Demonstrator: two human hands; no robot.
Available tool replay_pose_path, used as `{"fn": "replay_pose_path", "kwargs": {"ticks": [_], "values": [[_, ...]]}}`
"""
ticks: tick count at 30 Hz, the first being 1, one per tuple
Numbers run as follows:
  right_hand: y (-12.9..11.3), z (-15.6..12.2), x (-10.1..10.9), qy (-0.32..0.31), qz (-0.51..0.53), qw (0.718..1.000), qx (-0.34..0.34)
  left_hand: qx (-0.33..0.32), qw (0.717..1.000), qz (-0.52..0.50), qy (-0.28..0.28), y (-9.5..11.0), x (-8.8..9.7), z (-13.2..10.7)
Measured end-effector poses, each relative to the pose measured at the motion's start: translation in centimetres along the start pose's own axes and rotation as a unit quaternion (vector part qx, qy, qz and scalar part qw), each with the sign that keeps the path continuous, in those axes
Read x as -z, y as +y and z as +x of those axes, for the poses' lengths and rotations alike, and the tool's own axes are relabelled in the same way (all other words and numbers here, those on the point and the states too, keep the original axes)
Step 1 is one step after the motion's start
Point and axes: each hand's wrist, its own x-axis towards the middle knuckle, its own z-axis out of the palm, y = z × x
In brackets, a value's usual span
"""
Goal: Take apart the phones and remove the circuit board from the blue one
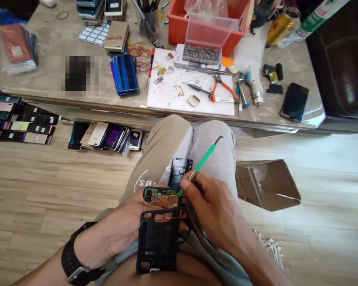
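My left hand (127, 216) is closed around an opened phone, gripping it from its left side above my lap. At its upper end shows a green circuit board (168, 200) with a camera module in one corner. Below sits the dark blue frame with a black battery (159, 237). My right hand (210, 202) is closed on a green-handled pry tool (205, 157). The tool's hooked metal tip points up and away, while its lower green end is at the board's right edge. Behind them, a dark phone back cover (177, 171) lies on my thighs, partly hidden by my right hand.
A white work mat (167, 97) on the table bears orange-handled pliers (223, 89), a screwdriver (198, 88) and a clear screw box (201, 53). Blue phones (125, 74) lie to its left. A cardboard box (268, 184) stands on the floor at right.
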Motion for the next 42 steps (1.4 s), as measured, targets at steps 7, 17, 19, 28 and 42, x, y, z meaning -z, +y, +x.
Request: {"fn": "replay_pose_path", "kwargs": {"ticks": [7,17,19,28,42], "values": [[0.4,-0.2,-0.2,0.015,0.003,0.997,0.077,-0.029,0.999,0.014,-0.034,-0.3,0.8,0.5],[1.2,-0.6,-0.5,0.030,0.023,0.997,0.074,-0.054,0.998,0.019,-0.023,-0.2,0.6,0.4],[1.4,-0.6,-0.5,0.026,0.032,0.997,0.063,-0.054,0.998,0.028,-0.021,-0.2,0.6,0.4],[2.3,0.1,-0.3,-0.026,0.099,0.994,-0.032,-0.061,0.997,0.052,-0.014,-0.3,0.4,0.7],[2.6,-0.5,-0.6,0.008,0.072,0.996,0.055,-0.051,0.998,0.048,-0.002,-0.5,0.7,1.1]]}}
